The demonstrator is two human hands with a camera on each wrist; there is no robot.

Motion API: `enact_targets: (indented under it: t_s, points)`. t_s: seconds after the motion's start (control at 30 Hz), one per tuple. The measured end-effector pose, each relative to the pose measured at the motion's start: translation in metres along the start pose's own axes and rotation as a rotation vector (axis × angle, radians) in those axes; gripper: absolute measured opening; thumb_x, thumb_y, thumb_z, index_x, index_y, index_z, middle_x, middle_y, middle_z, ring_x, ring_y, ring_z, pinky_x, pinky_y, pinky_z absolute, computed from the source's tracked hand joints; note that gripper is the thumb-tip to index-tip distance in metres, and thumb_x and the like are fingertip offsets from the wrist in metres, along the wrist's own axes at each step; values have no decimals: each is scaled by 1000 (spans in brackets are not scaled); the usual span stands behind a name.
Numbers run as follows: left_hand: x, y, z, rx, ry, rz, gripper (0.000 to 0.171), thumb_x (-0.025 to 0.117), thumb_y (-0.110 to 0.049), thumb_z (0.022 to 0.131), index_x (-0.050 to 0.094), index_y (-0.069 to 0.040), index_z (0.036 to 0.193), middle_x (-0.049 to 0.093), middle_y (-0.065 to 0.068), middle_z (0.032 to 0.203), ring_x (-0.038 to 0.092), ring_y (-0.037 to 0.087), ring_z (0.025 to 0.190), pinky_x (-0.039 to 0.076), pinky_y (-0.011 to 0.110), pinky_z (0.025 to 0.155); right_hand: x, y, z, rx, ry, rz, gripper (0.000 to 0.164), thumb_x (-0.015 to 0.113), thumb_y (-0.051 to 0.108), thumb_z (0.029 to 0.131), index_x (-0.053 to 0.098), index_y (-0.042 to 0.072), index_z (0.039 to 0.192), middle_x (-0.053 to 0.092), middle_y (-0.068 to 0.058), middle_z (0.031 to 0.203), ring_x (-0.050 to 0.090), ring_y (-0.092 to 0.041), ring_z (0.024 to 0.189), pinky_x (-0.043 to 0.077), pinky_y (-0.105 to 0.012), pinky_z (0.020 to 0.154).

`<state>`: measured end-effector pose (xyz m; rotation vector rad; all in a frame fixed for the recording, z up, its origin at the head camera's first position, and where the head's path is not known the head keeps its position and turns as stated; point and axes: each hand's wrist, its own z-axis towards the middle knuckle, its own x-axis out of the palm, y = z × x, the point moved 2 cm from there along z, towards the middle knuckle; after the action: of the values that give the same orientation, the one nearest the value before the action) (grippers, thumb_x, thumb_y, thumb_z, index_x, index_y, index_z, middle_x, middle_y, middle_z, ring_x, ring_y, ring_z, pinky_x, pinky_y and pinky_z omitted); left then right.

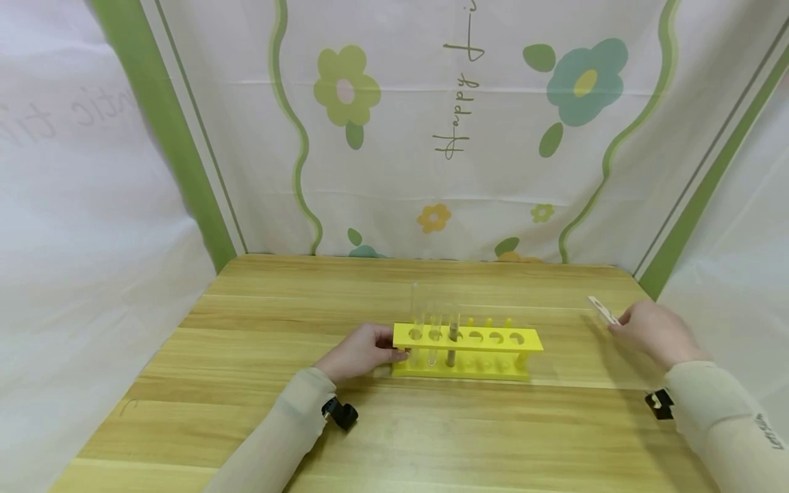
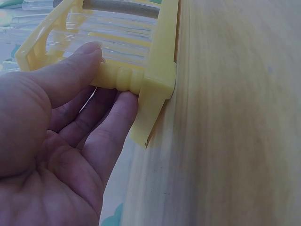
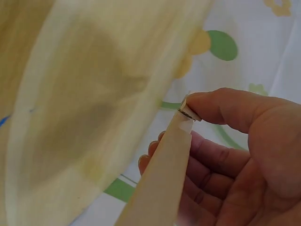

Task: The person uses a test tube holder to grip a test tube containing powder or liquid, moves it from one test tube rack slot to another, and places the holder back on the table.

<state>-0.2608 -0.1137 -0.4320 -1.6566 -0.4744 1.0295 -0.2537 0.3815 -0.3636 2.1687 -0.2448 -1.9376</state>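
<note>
A yellow test tube rack (image 1: pixel 530 339) stands upright on the table. My left hand (image 1: pixel 364 352) holds the rack's left end post (image 2: pixel 123 78), thumb on one side and fingers on the other. Three glass tubes sit in the holes nearest this hand: a tall clear test tube (image 1: pixel 417 301), a shorter clear test tube (image 1: pixel 433 355) and a test tube with dark grey contents (image 1: pixel 453 333). Off to the right, my right hand (image 1: pixel 659 333) pinches a flat, narrow white strip (image 1: pixel 601 309) by one end. A dark mark shows on the strip, above the tabletop.
The wooden table (image 1: pixel 277 438) extends on all sides of the rack. Several bare holes and yellow pegs (image 1: pixel 490 322) fill the rack's right part. Behind the table hangs a flowered white cloth (image 1: pixel 394 171), with more cloth on both sides.
</note>
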Motion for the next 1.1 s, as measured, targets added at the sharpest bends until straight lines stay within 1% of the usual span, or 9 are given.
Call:
enact_targets:
  t_s: [0.1, 0.2, 0.27, 0.4, 0.5, 0.6, 0.83, 1.0, 1.1]
  points:
    - [0, 1, 0, 0, 3, -7, 9, 69, -15, 95, 72, -12, 103, 71, 1, 98, 65, 19, 91, 52, 34, 75, 6, -8, 3, 2, 3, 0, 39, 67, 28, 91, 69, -11, 96, 67, -28, 93, 61, -33, 76, 49, -53, 67]
    - [-1, 2, 1, -3, 3, -4, 12, 68, -15, 95, 72, -11, 106, 71, 2, 99, 65, 19, 91, 52, 33, 75, 12, -13, 4, 13, 16, 8, 34, 65, 27, 92, 70, -6, 85, 66, -17, 79, 58, -28, 68, 49, -48, 62]
    - [-1, 3, 1, -6, 3, -3, 11, 68, -15, 95, 72, -11, 105, 71, 3, 98, 66, 19, 91, 52, 33, 75, 16, -16, 6, 30, 30, 8, 32, 64, 27, 92, 67, 1, 74, 60, -8, 69, 53, -23, 61, 46, -41, 57]
    - [-1, 3, 1, -4, 4, -11, 12, 68, -15, 95, 72, -11, 106, 71, 4, 99, 66, 20, 92, 53, 34, 76, 22, -17, 9, 54, 36, -23, 34, 63, 26, 88, 52, 14, 58, 47, 0, 58, 46, -19, 54, 39, -35, 52]
    - [-1, 4, 2, 2, 7, -13, 14, 69, -17, 95, 72, -12, 108, 71, 4, 100, 65, 20, 91, 53, 34, 77, 23, -17, 11, 70, 43, -40, 34, 64, 25, 87, 47, 15, 59, 46, -2, 59, 45, -20, 55, 39, -35, 52]
    - [-1, 5, 2, 3, 11, -9, 16, 70, -19, 95, 72, -13, 109, 72, 3, 100, 66, 20, 91, 53, 33, 76, 24, -18, 13, 100, 71, -42, 31, 63, 24, 87, 49, 12, 62, 48, -4, 61, 47, -20, 55, 40, -35, 51]
    - [-1, 7, 3, -3, 13, -9, 14, 69, -19, 95, 73, -14, 107, 72, 2, 100, 66, 19, 91, 53, 33, 75, 32, -19, 18, 110, 122, -42, 35, 66, 21, 90, 52, 11, 59, 52, -3, 54, 48, -12, 45, 42, -26, 45]
    - [-2, 6, 3, -8, 12, 13, 8, 70, -21, 95, 72, -15, 100, 71, 4, 96, 64, 20, 86, 51, 32, 70, 32, -17, 21, 106, 130, -56, 34, 69, 20, 90, 54, 7, 62, 54, -6, 58, 50, -15, 49, 44, -29, 48]
    - [-2, 6, 3, -9, 7, 21, 9, 70, -22, 95, 72, -15, 100, 71, 5, 96, 64, 21, 84, 51, 31, 69, 32, -15, 23, 103, 122, -59, 32, 69, 18, 89, 54, 7, 63, 53, -6, 61, 50, -18, 52, 45, -31, 50]
